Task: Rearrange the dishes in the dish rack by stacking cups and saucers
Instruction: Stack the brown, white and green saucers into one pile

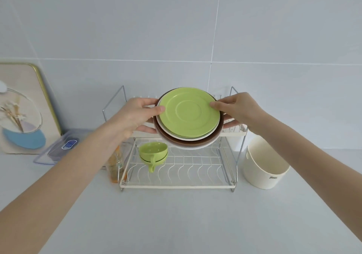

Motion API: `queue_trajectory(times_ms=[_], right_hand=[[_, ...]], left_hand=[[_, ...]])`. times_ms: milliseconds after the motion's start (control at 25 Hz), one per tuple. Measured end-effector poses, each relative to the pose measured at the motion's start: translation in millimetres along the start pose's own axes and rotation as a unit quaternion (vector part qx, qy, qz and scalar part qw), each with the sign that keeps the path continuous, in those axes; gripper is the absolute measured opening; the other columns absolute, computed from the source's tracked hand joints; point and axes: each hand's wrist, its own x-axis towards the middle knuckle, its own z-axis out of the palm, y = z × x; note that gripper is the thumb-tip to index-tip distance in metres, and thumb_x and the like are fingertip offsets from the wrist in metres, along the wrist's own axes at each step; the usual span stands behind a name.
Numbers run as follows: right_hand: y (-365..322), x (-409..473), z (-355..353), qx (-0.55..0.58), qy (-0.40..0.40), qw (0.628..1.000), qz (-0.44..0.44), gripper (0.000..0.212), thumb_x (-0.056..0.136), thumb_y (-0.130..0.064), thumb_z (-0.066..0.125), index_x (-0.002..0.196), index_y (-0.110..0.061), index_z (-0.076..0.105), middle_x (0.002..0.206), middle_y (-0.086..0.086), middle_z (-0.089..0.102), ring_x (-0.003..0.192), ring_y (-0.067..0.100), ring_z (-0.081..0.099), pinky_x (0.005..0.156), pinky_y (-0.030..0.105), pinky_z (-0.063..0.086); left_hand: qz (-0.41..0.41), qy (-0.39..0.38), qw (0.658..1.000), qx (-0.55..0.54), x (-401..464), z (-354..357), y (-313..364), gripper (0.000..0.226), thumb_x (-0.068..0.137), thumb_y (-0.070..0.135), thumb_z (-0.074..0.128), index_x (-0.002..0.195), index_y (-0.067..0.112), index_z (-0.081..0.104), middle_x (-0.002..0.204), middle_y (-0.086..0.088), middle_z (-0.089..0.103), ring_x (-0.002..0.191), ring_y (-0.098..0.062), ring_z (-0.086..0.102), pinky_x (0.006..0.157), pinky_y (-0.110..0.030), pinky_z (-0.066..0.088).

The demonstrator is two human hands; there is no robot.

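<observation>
Gripping saucer stack (pixel 189 114): left hand (pixel 133 114), right hand (pixel 238 108) | above dish rack (pixel 176 185) | tub (pixel 264 165) lettering unreadable

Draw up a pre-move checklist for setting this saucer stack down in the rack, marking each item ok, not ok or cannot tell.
1. Left hand grips stack edge: ok.
2. Right hand grips opposite edge: ok.
3. Green saucer centred on saucer stack: not ok, offset.
4. Stack level: not ok, tilted toward the camera.
5. Green cups clear of the stack: ok.
6. Upper shelf of dish rack free: cannot tell, hidden.
</observation>
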Motion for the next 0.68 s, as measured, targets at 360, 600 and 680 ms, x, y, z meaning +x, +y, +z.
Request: queue_trajectory(times_ms=[360,600,680], right_hand=[[-9,89,17,0.023,0.055,0.997,-0.039,0.039,0.084,-0.023,0.065,0.118,-0.003,0.062,0.097,0.014,0.066,0.088,0.023,0.065,0.07,0.035,0.06],[22,140,37,0.016,0.045,0.999,0.001,0.04,0.085,-0.022,0.064,0.12,-0.004,0.061,0.096,0.015,0.068,0.099,0.03,0.067,0.079,0.041,0.058],[36,148,44,0.015,0.033,0.999,0.023,0.04,0.085,-0.022,0.064,0.12,-0.004,0.061,0.103,0.019,0.069,0.099,0.029,0.067,0.078,0.041,0.058]], left_hand=[[0.005,0.043,0.998,-0.036,91,-14,9,0.046,0.086,0.012,0.06,0.131,0.017,0.05,0.09,0.005,0.065,0.079,-0.01,0.063,0.063,-0.03,0.052],[-0.044,0.048,0.996,-0.062,146,-11,-23,0.047,0.084,0.009,0.061,0.129,0.016,0.052,0.091,0.004,0.065,0.079,-0.011,0.062,0.063,-0.031,0.052],[-0.062,0.049,0.995,-0.063,155,-8,-36,0.047,0.084,0.008,0.061,0.129,0.016,0.052,0.094,0.002,0.065,0.08,-0.012,0.061,0.062,-0.031,0.052]])
